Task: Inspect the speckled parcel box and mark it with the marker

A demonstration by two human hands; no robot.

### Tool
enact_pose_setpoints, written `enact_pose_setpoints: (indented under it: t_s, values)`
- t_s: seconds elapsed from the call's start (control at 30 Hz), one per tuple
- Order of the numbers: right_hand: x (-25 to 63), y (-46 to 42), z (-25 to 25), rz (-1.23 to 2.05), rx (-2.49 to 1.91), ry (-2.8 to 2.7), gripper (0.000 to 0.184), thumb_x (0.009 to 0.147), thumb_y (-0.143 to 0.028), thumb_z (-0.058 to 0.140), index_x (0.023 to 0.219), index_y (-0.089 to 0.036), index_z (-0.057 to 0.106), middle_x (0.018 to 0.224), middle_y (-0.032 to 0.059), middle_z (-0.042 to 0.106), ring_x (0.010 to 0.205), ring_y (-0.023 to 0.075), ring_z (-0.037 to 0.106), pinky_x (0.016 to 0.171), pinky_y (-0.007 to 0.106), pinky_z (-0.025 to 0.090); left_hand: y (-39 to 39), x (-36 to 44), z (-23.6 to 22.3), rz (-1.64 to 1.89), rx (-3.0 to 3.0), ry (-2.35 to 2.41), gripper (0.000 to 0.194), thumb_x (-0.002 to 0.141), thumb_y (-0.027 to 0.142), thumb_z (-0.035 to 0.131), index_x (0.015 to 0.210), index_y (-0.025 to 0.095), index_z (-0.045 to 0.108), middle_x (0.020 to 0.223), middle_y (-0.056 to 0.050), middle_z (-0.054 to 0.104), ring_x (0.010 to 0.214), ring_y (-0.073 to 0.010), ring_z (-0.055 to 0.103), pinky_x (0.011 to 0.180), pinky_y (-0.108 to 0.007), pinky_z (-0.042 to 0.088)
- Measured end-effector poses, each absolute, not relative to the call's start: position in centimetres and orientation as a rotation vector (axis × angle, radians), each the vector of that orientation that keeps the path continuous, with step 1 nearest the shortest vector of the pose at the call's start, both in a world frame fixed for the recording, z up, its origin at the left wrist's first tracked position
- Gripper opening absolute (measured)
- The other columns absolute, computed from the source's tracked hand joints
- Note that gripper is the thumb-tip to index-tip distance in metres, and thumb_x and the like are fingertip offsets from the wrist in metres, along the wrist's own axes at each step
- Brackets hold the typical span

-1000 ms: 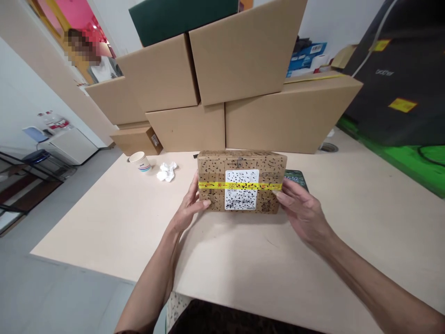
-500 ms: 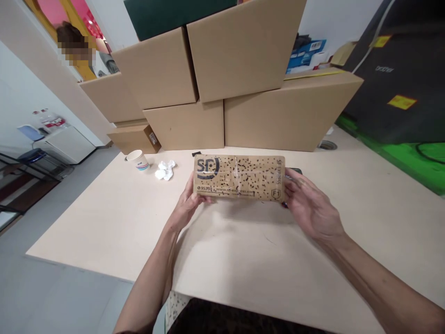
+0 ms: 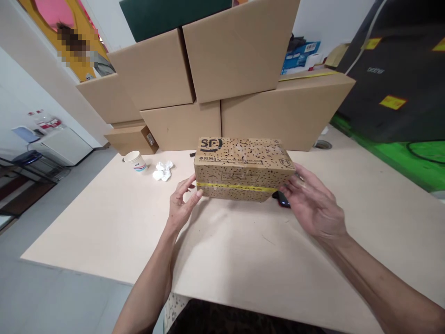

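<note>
A brown cardboard parcel box [image 3: 243,160] with dark speckles, SF lettering and a yellow strip along its near side is between my hands over the table. My left hand [image 3: 182,202] grips its left end, thumb on the near lower corner and fingers around the side. At the right end, my right hand [image 3: 313,199] closes on the box, its fingertips partly hidden. The box shows its top and its near long side. Just below its right end lies a dark phone-like object [image 3: 283,199], partly covered by the box and my right hand.
Large cardboard boxes [image 3: 239,55] are stacked across the back of the pale table [image 3: 104,222]. A paper cup [image 3: 135,161] and crumpled tissue [image 3: 163,171] sit at left, near a smaller box [image 3: 128,140]. A tape roll [image 3: 323,144] lies back right. A person [image 3: 100,62] is beyond the boxes.
The parcel box has tipped in my hands, so its near side with the yellow strip now shows below the lettered face. More of the dark object under its right end is uncovered.
</note>
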State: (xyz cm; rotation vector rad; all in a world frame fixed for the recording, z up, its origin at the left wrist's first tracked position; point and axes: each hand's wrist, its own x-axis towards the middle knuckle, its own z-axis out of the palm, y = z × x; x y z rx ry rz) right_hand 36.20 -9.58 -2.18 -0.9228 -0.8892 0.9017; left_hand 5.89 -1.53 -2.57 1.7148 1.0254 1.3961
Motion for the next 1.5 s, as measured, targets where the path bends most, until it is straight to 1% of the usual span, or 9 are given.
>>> enact_pose_setpoints:
  t_s: [0.1,0.27,0.37,0.47,0.7,0.87,1.1,1.33,1.5]
  values:
    - [36.2,-9.6,-2.4,0.938,-0.909,-0.870,0.040,0.088,-0.042,0.063,0.128,-0.038,0.067,0.143,0.0034,0.065,0.142,0.0333,0.053,0.116,0.059,0.044,-1.7,6.0,-2.6,1.414,1.763,0.993,0.050,0.082,0.037,0.082,0.130,0.040,0.072,0.136,-0.002,0.069,0.135,-0.0296,0.052,0.122,-0.052,0.033]
    - [36.2,-9.4,-2.6,0.982,-0.929,-0.904,0.041,0.088,-0.044,0.061,0.127,-0.036,0.066,0.144,0.0048,0.065,0.142,0.0326,0.053,0.118,0.058,0.044,-2.4,6.8,-2.3,1.309,1.607,0.846,0.078,0.080,0.029,0.084,0.151,0.040,0.052,0.166,-0.001,0.041,0.156,-0.0333,0.029,0.129,-0.050,0.026]
    - [36.2,-9.3,-2.6,1.021,-0.925,-0.869,0.037,0.087,-0.041,0.065,0.122,-0.033,0.070,0.143,0.0057,0.067,0.142,0.0328,0.053,0.120,0.057,0.042,-2.6,6.8,-2.2,1.267,1.561,0.870,0.084,0.078,0.026,0.085,0.153,0.039,0.049,0.167,-0.002,0.039,0.158,-0.0356,0.027,0.129,-0.048,0.026]
    - [36.2,-9.3,-2.5,1.039,-0.918,-0.862,0.033,0.086,-0.039,0.067,0.117,-0.031,0.073,0.139,0.0061,0.069,0.140,0.0346,0.055,0.118,0.060,0.043,-2.4,6.7,-2.4,1.245,1.552,0.941,0.087,0.079,0.031,0.085,0.156,0.038,0.044,0.164,-0.005,0.044,0.150,-0.0371,0.039,0.125,-0.053,0.032]
    - [36.2,-9.5,-2.9,1.013,-0.950,-0.952,0.040,0.082,-0.042,0.075,0.122,-0.037,0.073,0.144,0.0003,0.066,0.146,0.0341,0.049,0.121,0.061,0.038,-1.7,6.7,-3.2,1.324,1.432,1.029,0.078,0.081,0.038,0.081,0.152,0.032,0.051,0.147,-0.011,0.062,0.118,-0.0263,0.061,0.114,-0.053,0.045]
    - [36.0,-9.2,-3.7,1.032,-1.025,-0.936,0.042,0.082,-0.044,0.076,0.124,-0.039,0.071,0.148,-0.0023,0.063,0.149,0.0325,0.046,0.126,0.060,0.032,-1.5,6.7,-3.6,1.240,1.395,0.955,0.067,0.084,0.042,0.079,0.146,0.028,0.059,0.151,-0.012,0.058,0.132,-0.0310,0.057,0.114,-0.051,0.046]
    - [35.8,-8.8,-3.9,1.117,-1.002,-0.928,0.048,0.079,-0.050,0.079,0.124,-0.037,0.070,0.145,0.0007,0.065,0.144,0.0339,0.051,0.122,0.061,0.038,-1.0,6.6,-4.2,1.094,1.455,0.906,0.091,0.084,0.037,0.080,0.162,0.035,0.032,0.166,-0.010,0.041,0.145,-0.0342,0.048,0.122,-0.059,0.036]
    - [36.3,-9.8,-2.0,0.944,-0.928,-0.958,0.045,0.084,-0.047,0.070,0.127,-0.034,0.068,0.144,0.0070,0.066,0.146,0.0353,0.049,0.118,0.061,0.041,-1.2,6.1,-3.4,1.371,1.454,0.835,0.059,0.084,0.035,0.079,0.141,0.033,0.064,0.152,-0.006,0.059,0.149,-0.0334,0.044,0.128,-0.060,0.027]
    - [36.3,-10.0,-1.4,0.930,-0.839,-0.926,0.039,0.085,-0.044,0.067,0.123,-0.035,0.071,0.140,0.0057,0.069,0.144,0.0333,0.052,0.121,0.059,0.039,-1.8,6.1,-2.7,1.477,1.471,0.737,0.055,0.085,0.041,0.077,0.138,0.033,0.067,0.151,-0.004,0.061,0.151,-0.0344,0.042,0.128,-0.056,0.029]
